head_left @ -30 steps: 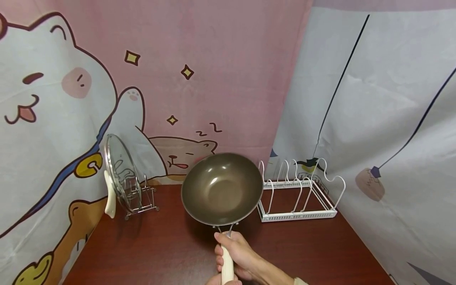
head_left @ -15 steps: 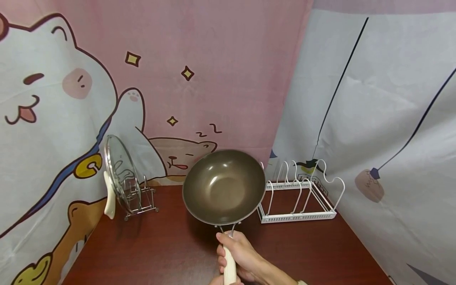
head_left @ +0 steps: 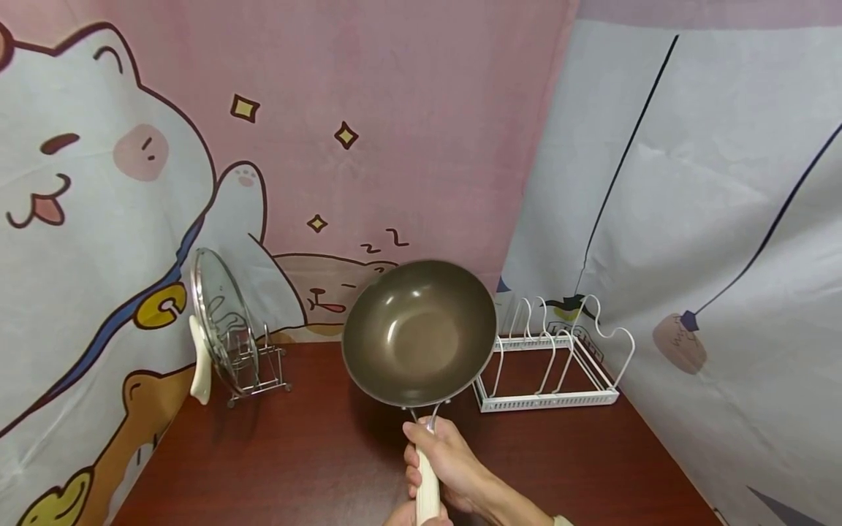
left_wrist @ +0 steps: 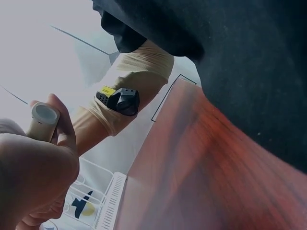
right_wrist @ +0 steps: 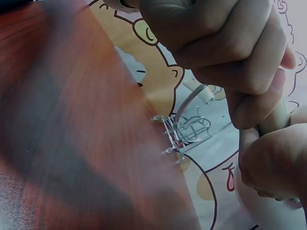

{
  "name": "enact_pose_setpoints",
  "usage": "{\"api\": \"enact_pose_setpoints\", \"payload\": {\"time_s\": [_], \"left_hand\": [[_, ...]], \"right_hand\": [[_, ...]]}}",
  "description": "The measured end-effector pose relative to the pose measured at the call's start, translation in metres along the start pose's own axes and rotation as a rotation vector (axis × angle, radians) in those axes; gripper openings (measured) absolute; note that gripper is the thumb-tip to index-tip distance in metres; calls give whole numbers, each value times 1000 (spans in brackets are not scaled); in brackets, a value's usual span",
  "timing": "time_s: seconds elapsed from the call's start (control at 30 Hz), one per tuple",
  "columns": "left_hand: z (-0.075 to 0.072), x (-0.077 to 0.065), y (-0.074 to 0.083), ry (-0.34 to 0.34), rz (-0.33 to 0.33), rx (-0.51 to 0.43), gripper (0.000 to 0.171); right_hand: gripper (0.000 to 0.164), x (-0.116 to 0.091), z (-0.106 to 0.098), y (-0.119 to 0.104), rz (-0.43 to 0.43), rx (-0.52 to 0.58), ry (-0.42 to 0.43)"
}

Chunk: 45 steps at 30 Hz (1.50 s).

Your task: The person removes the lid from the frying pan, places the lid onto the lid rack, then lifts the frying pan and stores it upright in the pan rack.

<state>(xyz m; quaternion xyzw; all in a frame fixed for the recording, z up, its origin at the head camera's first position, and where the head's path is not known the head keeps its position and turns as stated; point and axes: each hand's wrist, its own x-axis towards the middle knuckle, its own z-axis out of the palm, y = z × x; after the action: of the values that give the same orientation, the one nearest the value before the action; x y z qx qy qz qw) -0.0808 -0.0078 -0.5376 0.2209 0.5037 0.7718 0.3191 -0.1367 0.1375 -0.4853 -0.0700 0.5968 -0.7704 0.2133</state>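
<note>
A deep wok [head_left: 421,340] with a brown-grey inside hangs over the middle of the table, tilted so that its inside faces me. My right hand [head_left: 450,464] grips its cream handle [head_left: 427,489] near the metal bracket. Lower down the same handle, my left hand [head_left: 403,516] holds on, mostly cut off by the head view's lower edge. The left wrist view has the left hand [left_wrist: 38,172] close up, its thumb beside the handle's end [left_wrist: 45,115]. In the right wrist view the left hand's curled fingers [right_wrist: 230,52] wrap the handle, beside the right hand [right_wrist: 276,160].
On the left, a wire rack [head_left: 263,376] bears a glass lid [head_left: 224,321] standing on edge, with a cream handle. A white rack [head_left: 549,400] with upright wire dividers stands right of the wok. Printed cloth [head_left: 421,146] hangs behind the reddish-brown table [head_left: 296,453].
The wok has risen a little and shifted slightly to the right, with both hands following on its handle. The racks and the lid have stayed in place.
</note>
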Motion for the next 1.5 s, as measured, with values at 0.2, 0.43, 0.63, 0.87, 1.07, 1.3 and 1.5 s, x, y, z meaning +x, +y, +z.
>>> {"api": "enact_pose_setpoints", "payload": {"time_s": [0.2,0.43,0.63,0.87,1.07,1.3,1.5], "left_hand": [[1,2,4,4,-18,21,57],[1,6,8,-23,-38,32,55],[3,8,10,-22,-53,21,47],[7,8,14,-28,-77,-6,12],[6,9,13,-33,-72,-8,22],[4,11,10,-36,-66,2,14],[6,13,9,-16,-60,22,26]], "right_hand": [[30,1,-1,-5,-14,-12,6],[29,1,-2,-11,-21,-23,16],[30,0,-6,-15,-36,-48,14],[31,0,-7,-17,-39,-59,27],[31,0,-8,-17,-40,-56,45],[30,-1,-8,-17,-48,-72,57],[30,-1,-9,-19,-53,-100,83]]}}
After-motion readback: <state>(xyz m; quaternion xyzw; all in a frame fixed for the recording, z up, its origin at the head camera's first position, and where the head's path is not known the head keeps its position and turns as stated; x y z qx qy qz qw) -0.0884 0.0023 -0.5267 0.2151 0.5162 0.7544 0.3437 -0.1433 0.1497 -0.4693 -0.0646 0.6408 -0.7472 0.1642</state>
